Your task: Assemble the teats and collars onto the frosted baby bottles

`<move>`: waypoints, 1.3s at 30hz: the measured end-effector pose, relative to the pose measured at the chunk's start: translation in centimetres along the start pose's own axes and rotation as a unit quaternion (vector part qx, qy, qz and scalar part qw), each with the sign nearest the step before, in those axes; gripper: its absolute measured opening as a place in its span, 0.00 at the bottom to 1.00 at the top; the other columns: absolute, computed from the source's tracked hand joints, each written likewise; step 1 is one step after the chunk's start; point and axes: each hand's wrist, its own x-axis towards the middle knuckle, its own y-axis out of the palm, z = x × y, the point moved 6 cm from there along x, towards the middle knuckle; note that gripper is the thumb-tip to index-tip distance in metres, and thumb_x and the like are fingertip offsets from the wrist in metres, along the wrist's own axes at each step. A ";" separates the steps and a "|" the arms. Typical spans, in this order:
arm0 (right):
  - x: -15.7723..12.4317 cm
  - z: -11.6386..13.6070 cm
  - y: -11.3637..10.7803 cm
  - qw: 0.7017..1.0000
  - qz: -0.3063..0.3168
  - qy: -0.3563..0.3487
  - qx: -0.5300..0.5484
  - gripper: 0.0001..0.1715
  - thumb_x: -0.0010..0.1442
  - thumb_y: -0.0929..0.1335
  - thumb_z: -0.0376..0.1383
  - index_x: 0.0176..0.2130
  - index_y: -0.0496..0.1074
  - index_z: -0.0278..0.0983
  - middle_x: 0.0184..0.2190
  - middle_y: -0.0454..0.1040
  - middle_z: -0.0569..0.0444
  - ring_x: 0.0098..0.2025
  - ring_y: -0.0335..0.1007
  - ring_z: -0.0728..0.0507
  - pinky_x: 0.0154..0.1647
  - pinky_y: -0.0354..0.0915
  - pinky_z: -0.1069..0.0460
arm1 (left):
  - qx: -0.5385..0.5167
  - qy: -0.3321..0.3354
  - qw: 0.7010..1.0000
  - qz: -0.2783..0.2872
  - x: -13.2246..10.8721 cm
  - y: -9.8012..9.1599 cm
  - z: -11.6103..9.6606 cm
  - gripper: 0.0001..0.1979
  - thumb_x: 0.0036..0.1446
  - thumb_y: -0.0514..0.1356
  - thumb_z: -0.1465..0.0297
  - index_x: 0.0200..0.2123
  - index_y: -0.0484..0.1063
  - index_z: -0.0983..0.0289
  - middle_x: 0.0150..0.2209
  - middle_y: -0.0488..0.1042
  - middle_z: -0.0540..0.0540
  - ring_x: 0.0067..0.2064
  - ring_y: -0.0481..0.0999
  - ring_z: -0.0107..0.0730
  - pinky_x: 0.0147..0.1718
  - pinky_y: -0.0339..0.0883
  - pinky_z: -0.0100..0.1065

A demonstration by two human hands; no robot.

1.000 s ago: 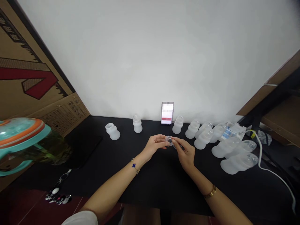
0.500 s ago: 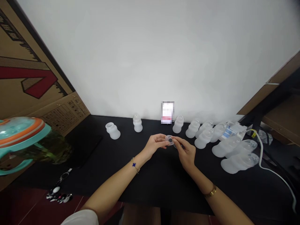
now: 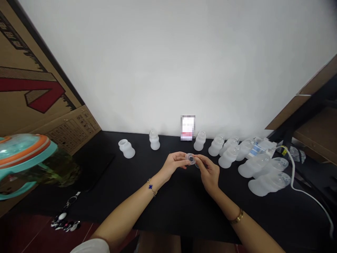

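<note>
My left hand (image 3: pixel 173 163) and my right hand (image 3: pixel 209 170) meet above the black table (image 3: pixel 168 203), both pinching a small clear round cap (image 3: pixel 190 159) between their fingertips. The cap has a dark centre and its details are too small to make out. An open-topped frosted white bottle (image 3: pixel 126 148) stands to the far left. A capped bottle (image 3: pixel 154 139) and another capped bottle (image 3: pixel 200 140) stand behind my hands near the wall.
Several frosted capped bottles (image 3: pixel 260 168) stand and lie at the right, by a white cable (image 3: pixel 302 182). A teal and orange lidded cup (image 3: pixel 23 154) and a cardboard box (image 3: pixel 31 88) are at the left. Keys (image 3: pixel 65 221) lie front left. A blurred card (image 3: pixel 187 127) leans on the wall.
</note>
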 end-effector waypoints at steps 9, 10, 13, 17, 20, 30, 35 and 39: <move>0.1 0.1 0.0 1.000 -0.009 0.003 0.015 0.11 0.62 0.70 0.44 0.39 0.80 0.40 0.36 0.82 0.52 0.36 0.78 0.42 0.38 0.74 0.48 | 0.007 0.005 1.000 0.004 0.0 0.1 -0.1 0.18 0.48 0.72 0.63 0.41 0.79 0.66 0.37 0.81 0.59 0.40 0.79 0.37 0.33 0.69 0.29; 0.1 0.2 0.0 1.000 -0.007 0.002 0.018 0.11 0.62 0.70 0.44 0.39 0.80 0.40 0.36 0.82 0.52 0.36 0.78 0.42 0.39 0.74 0.48 | 0.009 0.004 1.000 0.003 0.0 0.1 -0.1 0.18 0.47 0.72 0.63 0.41 0.79 0.66 0.37 0.81 0.59 0.40 0.80 0.38 0.33 0.69 0.30; 0.2 0.3 0.3 1.000 0.016 -0.005 0.019 0.12 0.63 0.70 0.44 0.41 0.79 0.40 0.40 0.82 0.50 0.40 0.78 0.41 0.42 0.74 0.47 | 0.019 0.004 1.000 -0.008 0.1 -0.1 -0.1 0.19 0.47 0.72 0.62 0.41 0.79 0.66 0.37 0.81 0.59 0.40 0.80 0.39 0.33 0.70 0.31; 0.4 0.5 0.5 1.000 0.023 -0.001 0.017 0.14 0.61 0.71 0.45 0.44 0.77 0.40 0.45 0.79 0.48 0.44 0.77 0.40 0.40 0.74 0.48 | 0.031 0.037 0.998 -0.031 0.2 -0.4 -0.3 0.18 0.48 0.72 0.61 0.39 0.77 0.65 0.36 0.81 0.58 0.38 0.79 0.37 0.33 0.70 0.31; 0.6 0.5 0.5 1.000 0.006 0.016 -0.005 0.18 0.56 0.74 0.47 0.42 0.75 0.40 0.42 0.76 0.49 0.39 0.76 0.42 0.32 0.73 0.51 | 0.063 0.079 0.994 -0.047 0.2 -0.4 -0.6 0.16 0.48 0.71 0.61 0.36 0.76 0.65 0.36 0.80 0.57 0.38 0.79 0.37 0.32 0.69 0.30; 0.6 -0.4 1.4 0.993 0.073 0.028 -0.083 0.18 0.63 0.68 0.52 0.36 0.69 0.39 0.27 0.72 0.56 0.25 0.67 0.47 0.25 0.65 0.53 | 0.065 0.091 0.993 -0.028 0.0 -0.1 -0.7 0.16 0.52 0.68 0.58 0.35 0.75 0.65 0.37 0.78 0.56 0.41 0.78 0.38 0.35 0.73 0.32; 0.2 -0.4 1.8 0.987 0.092 -0.016 -0.128 0.15 0.64 0.67 0.49 0.36 0.70 0.41 0.30 0.75 0.55 0.30 0.72 0.45 0.30 0.67 0.52 | 0.028 0.046 0.997 -0.054 0.4 -0.8 0.1 0.18 0.52 0.68 0.55 0.37 0.75 0.65 0.34 0.79 0.55 0.38 0.79 0.36 0.36 0.74 0.33; 0.0 -0.3 2.2 0.979 0.126 -0.048 -0.155 0.13 0.68 0.64 0.46 0.36 0.70 0.41 0.32 0.77 0.55 0.32 0.73 0.44 0.34 0.67 0.50 | 0.023 0.027 0.997 -0.062 0.7 -1.2 0.3 0.19 0.51 0.68 0.55 0.37 0.76 0.65 0.32 0.79 0.55 0.37 0.79 0.36 0.36 0.74 0.33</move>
